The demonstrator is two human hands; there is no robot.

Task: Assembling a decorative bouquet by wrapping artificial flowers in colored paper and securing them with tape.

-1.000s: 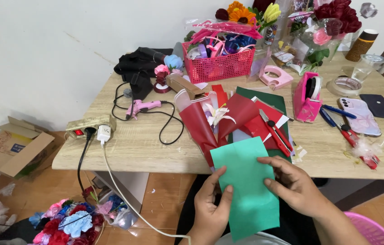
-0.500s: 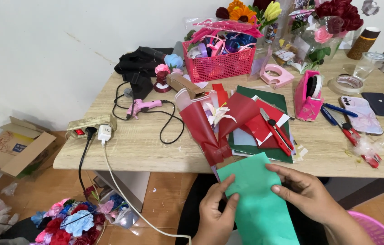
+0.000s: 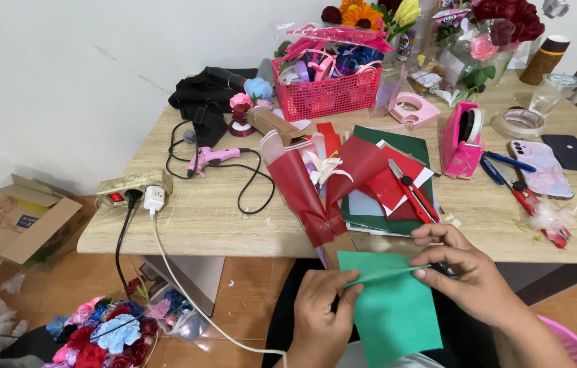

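Note:
Both hands hold a green paper sheet (image 3: 392, 308) below the table's front edge, its top part folded over. My left hand (image 3: 321, 313) pinches the sheet's left side near the fold. My right hand (image 3: 464, 270) grips the fold's right end. Just above on the wooden table (image 3: 213, 218) lies a small bouquet wrapped in dark red paper (image 3: 309, 191) with a white flower inside, beside a stack of red, green and white paper sheets (image 3: 391, 184) and a red utility knife (image 3: 412, 192).
A pink glue gun (image 3: 210, 158), power strip (image 3: 131, 188) and cables lie left. A red basket of ribbons (image 3: 326, 92), pink tape dispensers (image 3: 462, 140), flowers, phone (image 3: 541, 167), tape roll and red pliers (image 3: 537, 211) fill the back and right. A cardboard box (image 3: 16, 218) and fabric roses (image 3: 108, 334) sit on the floor.
The green sheet has come down off the table edge toward my lap, and its top part is now folded over between both hands.

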